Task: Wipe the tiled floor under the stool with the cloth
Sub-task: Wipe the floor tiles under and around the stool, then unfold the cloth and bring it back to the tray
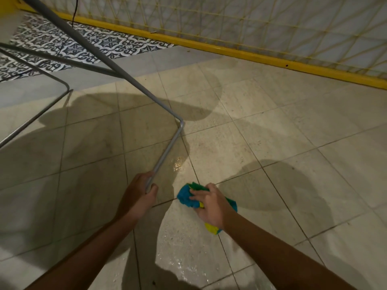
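Observation:
The stool [134, 80] shows only as a grey metal tube frame, tipped up across the left half of the view. My left hand [140, 191] grips the lower bar of that frame near its end. My right hand [209, 204] presses a crumpled blue, green and yellow cloth [186, 196] onto the beige tiled floor [272, 143], fingers curled over it. The tiles around and below the cloth glisten wet. The stool's seat is out of view.
A yellow base rail [230, 51] with a yellow lattice panel [272, 24] runs along the back. A dark patterned tile strip [94, 42] lies at the back left, with a thin black cable hanging above it. Shadows of my arms and the stool fall across the floor.

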`<state>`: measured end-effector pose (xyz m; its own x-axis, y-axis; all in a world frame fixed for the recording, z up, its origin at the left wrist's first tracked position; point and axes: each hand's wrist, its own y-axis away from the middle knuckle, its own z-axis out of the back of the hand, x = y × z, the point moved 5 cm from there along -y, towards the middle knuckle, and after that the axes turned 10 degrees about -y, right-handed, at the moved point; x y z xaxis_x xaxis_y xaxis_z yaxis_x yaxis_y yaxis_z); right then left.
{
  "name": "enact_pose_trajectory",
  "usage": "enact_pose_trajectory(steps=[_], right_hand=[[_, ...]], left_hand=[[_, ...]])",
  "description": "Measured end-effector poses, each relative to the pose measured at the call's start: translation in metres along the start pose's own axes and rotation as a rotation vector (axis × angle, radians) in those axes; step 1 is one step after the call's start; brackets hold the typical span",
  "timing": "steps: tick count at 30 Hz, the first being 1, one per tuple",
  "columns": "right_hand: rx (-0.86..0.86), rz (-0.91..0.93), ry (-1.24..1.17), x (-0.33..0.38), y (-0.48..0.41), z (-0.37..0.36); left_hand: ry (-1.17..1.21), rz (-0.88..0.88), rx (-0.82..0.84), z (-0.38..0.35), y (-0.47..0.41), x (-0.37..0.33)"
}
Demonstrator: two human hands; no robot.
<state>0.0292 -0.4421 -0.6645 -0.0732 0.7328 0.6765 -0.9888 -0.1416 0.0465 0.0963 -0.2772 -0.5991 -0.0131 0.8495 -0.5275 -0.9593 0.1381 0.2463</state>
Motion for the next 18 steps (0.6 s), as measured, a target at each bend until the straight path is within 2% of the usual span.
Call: enact_pose_trajectory(steps=[2,5,9,12,15,18], right_hand=[[0.022,-0.072,-0.026,-0.004,0.016,0.005],[0.14,-0.21,-0.034,0.0,0.037,0.01],[-0.015,-0.282,-0.077,0.01,0.058,0.024],[-0.186,-0.466,-0.204,0.005,0.071,0.031],[-0.232,-0.614,-0.357,-0.002,0.072,0.041],[-0.265,-0.677,-0.548,0.004,0.06,0.067]], left_hand=[[0.029,0.038,0.038,-0.002,0.006,0.0],[0.087,0.13,0.171,-0.017,0.026,-0.001],[0.128,0.143,0.358,-0.045,0.055,-0.012],[0.124,0.077,0.454,-0.061,0.064,-0.022],[0.104,0.057,0.481,-0.064,0.066,-0.029],[0.2,0.141,0.474,-0.063,0.063,-0.027]])
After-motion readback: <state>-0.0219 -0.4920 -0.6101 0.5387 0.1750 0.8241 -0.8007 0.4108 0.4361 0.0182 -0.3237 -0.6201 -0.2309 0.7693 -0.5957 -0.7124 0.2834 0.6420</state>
